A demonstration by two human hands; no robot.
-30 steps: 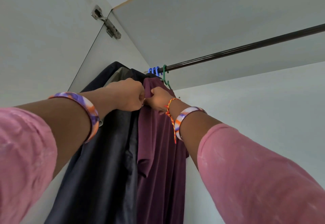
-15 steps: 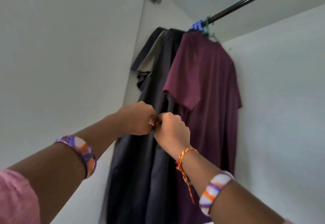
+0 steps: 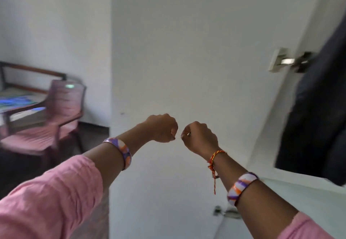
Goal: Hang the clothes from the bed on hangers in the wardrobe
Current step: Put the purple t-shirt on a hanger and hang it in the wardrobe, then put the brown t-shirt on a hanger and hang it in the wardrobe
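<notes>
Hovering mid-frame, the left hand [image 3: 162, 128] and right hand [image 3: 199, 137] were curled into fists, knuckles nearly meeting, apparently holding nothing. Hung dark clothes [image 3: 316, 111] lay far right; the bed [image 3: 16, 98], far left, nearer the left hand.

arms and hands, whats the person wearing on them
Both arms have loose pink sleeves: left sleeve, right sleeve. Each forearm carries a glossy bangle swirled in white, purple and orange: left bangle, right bangle. The right wrist also has a red and yellow braided thread with a hanging tail. The left hand and right hand are ungloved.
</notes>
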